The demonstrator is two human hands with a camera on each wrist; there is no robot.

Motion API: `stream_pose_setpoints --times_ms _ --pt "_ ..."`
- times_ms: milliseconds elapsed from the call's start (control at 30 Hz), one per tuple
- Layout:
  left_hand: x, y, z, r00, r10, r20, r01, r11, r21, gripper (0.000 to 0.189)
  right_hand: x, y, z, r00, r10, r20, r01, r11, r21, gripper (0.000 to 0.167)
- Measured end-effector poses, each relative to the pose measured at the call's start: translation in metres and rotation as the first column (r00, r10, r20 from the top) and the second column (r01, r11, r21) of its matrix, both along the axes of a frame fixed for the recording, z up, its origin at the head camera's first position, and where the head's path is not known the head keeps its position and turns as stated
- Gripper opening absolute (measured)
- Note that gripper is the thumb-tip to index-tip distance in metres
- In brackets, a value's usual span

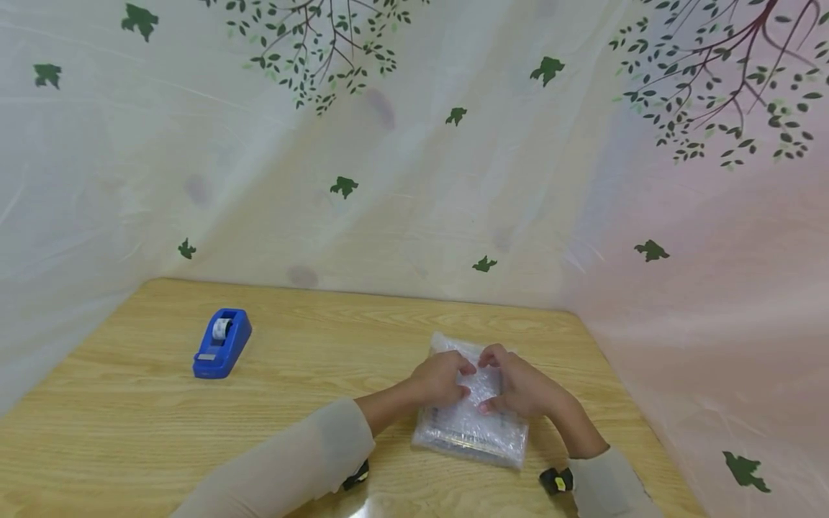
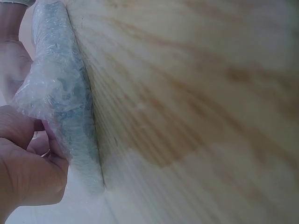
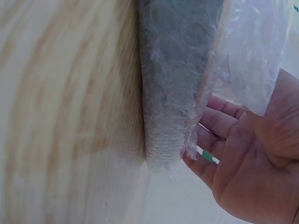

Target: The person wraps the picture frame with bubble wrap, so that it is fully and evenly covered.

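A flat rectangular package in clear bubble wrap [image 1: 466, 428] lies on the table, its contents blurred by the wrap. My left hand [image 1: 440, 379] rests on the upper face, fingers bent and thumb apart from the index finger. Facing it, my right hand [image 1: 523, 385] touches the same face with loosely bent fingers, its thumb spread well away. From the left wrist view, the left fingertips [image 2: 56, 147] meet the wrap just by a raised loose flap [image 2: 35, 91]. In the right wrist view, another overhanging flap [image 3: 254, 51] partly covers the right hand [image 3: 247, 172].
A blue tape dispenser [image 1: 223, 345] with a roll in it stands at the left of the wooden table [image 1: 291, 331]. Behind and beside the table hangs a pale curtain [image 1: 401, 230] printed with green leaves and branches. Black wrist devices [image 1: 555, 480] sit under the sleeves.
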State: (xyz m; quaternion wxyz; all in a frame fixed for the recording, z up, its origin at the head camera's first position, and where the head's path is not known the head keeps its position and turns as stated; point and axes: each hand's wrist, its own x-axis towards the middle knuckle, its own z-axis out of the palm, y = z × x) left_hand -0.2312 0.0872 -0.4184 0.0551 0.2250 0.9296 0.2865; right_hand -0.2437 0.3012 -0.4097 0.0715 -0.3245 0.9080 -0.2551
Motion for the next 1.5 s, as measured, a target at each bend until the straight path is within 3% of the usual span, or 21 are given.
stream_pose_setpoints --times_ms 333,567,800,933,1100,1233,1333,1500 --pt "-0.005 0.000 0.001 0.999 -0.033 0.033 0.034 0.999 -0.025 0.042 0.001 0.000 0.002 1.000 -0.015 0.012 0.015 1.000 0.008 0.066" --pt "-0.006 0.004 0.009 0.995 -0.091 0.046 0.099 0.974 -0.203 0.053 0.001 -0.001 0.001 1.000 -0.002 0.002 0.002 1.000 -0.007 0.065" --pt "-0.002 0.004 0.013 1.000 -0.007 0.024 0.015 0.939 -0.345 0.055 -0.001 -0.004 0.000 1.000 -0.021 0.016 0.021 1.000 0.004 0.065" --pt "-0.004 -0.002 0.008 1.000 0.012 0.023 -0.003 0.935 -0.354 0.061 -0.002 -0.002 0.000 0.999 -0.035 0.013 0.035 0.999 0.015 0.064" --pt "-0.006 -0.011 0.004 0.999 -0.036 0.030 0.044 0.953 -0.300 0.062 -0.002 -0.001 0.000 0.999 -0.047 0.020 0.046 0.999 0.029 0.063" --pt "-0.004 -0.016 0.006 0.994 -0.100 -0.041 0.083 0.950 -0.300 0.058 -0.002 -0.001 0.000 0.998 -0.054 0.023 0.053 0.998 0.033 0.063" --pt "-0.002 -0.018 0.007 0.968 -0.201 -0.147 0.138 0.925 -0.355 0.050 -0.002 -0.001 0.000 0.998 -0.057 0.022 0.057 0.998 0.032 0.064" --pt "-0.008 -0.026 0.005 0.878 -0.388 -0.280 0.231 0.856 -0.462 0.038 -0.001 -0.001 0.000 0.998 -0.054 0.012 0.054 0.998 0.029 0.066"
